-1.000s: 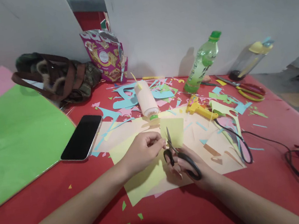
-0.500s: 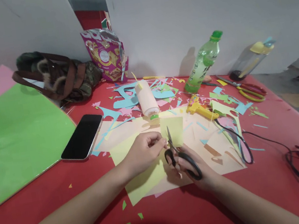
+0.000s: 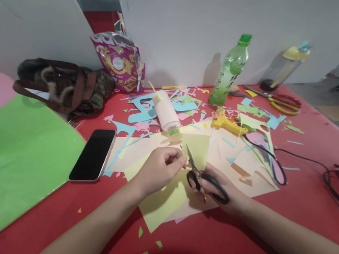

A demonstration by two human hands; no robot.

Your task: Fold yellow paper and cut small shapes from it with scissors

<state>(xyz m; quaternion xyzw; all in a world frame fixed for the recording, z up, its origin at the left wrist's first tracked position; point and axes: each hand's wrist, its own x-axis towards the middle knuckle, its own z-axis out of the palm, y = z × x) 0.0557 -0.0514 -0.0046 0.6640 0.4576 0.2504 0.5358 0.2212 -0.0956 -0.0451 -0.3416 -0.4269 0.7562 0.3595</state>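
My left hand (image 3: 163,168) is closed in a pinch, its fingertips at the lower left edge of a small piece of pale yellow paper (image 3: 199,146). My right hand (image 3: 216,183) grips black-handled scissors (image 3: 215,186), with fingers through the loops. The scissor blades point up and away from me, against the paper's left side, slightly parted. Below both hands lies a larger yellow sheet (image 3: 159,211) on top of a cream sheet (image 3: 230,190). A pale pink wrapped bottle (image 3: 166,110) with a green cap lies just beyond the paper.
A phone (image 3: 93,155) and a green sheet (image 3: 28,161) lie left. Behind are a bag (image 3: 87,88), a snack pouch (image 3: 120,62) and a green bottle (image 3: 229,71). A yellow glue gun (image 3: 228,123), its cord, red-handled scissors (image 3: 283,103) and paper scraps spread right.
The small yellow paper has tilted clockwise and dropped slightly. My left fingertips have shifted a little to the left, and the scissor blades have parted slightly.
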